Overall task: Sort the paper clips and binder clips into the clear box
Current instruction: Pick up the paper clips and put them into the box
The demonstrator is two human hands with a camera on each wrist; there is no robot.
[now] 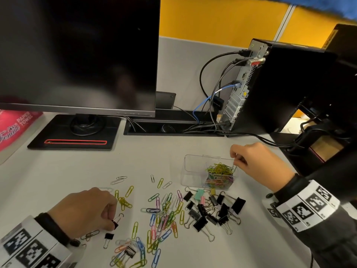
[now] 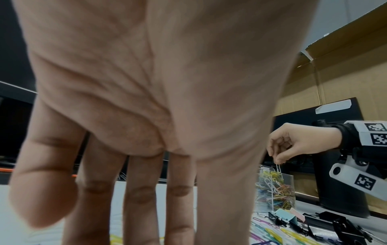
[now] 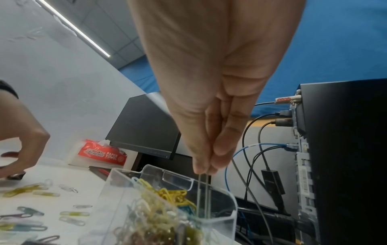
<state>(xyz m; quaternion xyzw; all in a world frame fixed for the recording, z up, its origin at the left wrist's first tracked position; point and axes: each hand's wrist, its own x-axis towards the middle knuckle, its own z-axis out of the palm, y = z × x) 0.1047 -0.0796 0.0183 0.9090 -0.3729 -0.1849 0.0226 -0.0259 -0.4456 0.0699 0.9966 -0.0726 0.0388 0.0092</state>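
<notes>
On the tabletop [image 1: 193, 144] the clear box [image 1: 190, 171] stands with its right compartment heaped with paper clips [image 1: 220, 174] and its left one bare. Our right hand [image 1: 249, 163] pinches a pale paper clip [image 3: 202, 195] hanging just above that heap: we should lower it inside the wall before letting go, so it cannot bounce out. Loose binder clips [image 1: 210, 209] lie just in front of the box. Our left hand [image 1: 85, 209] pinches a small black binder clip [image 1: 116, 222]; that one, we judge, belongs in the bare compartment.
</notes>
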